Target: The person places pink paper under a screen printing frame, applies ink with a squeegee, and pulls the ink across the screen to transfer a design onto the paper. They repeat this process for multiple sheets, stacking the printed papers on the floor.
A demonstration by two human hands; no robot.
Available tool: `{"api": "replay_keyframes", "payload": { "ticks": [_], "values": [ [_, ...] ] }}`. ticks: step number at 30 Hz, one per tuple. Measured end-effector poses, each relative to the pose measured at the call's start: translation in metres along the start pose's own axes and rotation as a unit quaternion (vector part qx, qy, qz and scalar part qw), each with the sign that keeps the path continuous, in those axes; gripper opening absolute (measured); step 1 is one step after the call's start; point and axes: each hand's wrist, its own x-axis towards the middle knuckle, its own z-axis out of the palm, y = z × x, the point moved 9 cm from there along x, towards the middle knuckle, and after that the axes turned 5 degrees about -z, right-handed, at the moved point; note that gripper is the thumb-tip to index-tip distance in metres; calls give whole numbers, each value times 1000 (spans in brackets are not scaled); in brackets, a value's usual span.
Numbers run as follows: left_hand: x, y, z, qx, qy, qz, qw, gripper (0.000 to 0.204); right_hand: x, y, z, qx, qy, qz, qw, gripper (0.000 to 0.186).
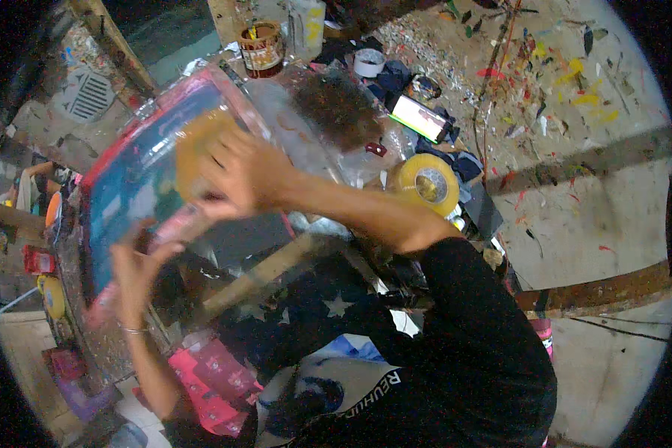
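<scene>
A screen-printing frame [112,160] with pink-red rails and blue-green mesh lies tilted before me. My left hand [136,265] is at its near rail, thumb and fingers curved around the pink edge. Over the mesh, my right hand [246,168] is closed and slightly smeared by motion. A yellow patch [194,145] shows beside its fingers; whether it is a held pad or part of the mesh I cannot tell. Whatever lies inside that fist is hidden.
A roll of clear-yellow tape [428,185], a phone with a lit screen [420,118] and a white tape roll [369,63] lie to the right. A brown paint can [261,52] stands beyond the frame. Pink cloth [213,381] is near my left forearm.
</scene>
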Motion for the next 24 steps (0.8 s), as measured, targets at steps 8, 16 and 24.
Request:
{"api": "replay_keyframes", "payload": {
  "ticks": [8, 16, 24],
  "values": [
    [6, 61, 94, -81, 102, -42, 991, 38, 161, 83, -26, -40, -150, 105, 982, 83],
    [28, 44, 262, -219, 5, 80, 972, 40, 192, 113, -20, -27, -121, 138, 983, 79],
    [-22, 30, 159, 109, -60, 119, 985, 54, 205, 124, -10, -9, -118, 150, 982, 79]
  ]
}}
